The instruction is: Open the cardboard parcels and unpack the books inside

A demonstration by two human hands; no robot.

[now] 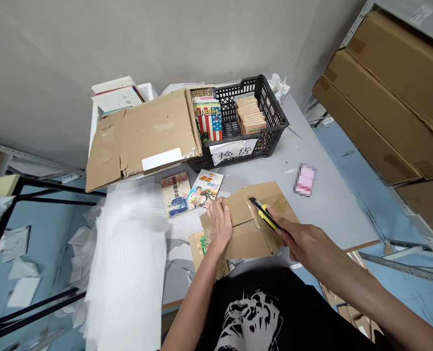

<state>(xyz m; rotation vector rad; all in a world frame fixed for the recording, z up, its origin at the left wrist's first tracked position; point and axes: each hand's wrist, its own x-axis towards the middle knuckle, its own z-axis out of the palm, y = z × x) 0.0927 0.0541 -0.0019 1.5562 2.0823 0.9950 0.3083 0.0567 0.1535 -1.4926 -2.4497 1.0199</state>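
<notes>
A small cardboard box (251, 229) lies on the grey table (326, 204) right in front of me, its flaps taped shut. My left hand (220, 225) presses flat on the box's left side, fingers curled over its edge. My right hand (295, 239) grips a yellow and black utility knife (264, 214). The knife's tip rests on the taped seam along the top of the box.
Two small books (190, 192) lie just beyond the box. A black plastic crate (262, 124) with books and a paper label stands at the back, a flattened carton (143, 139) leaning on it. White foam sheets (128, 263) pile at left. Large cartons (387, 97) fill shelves at right.
</notes>
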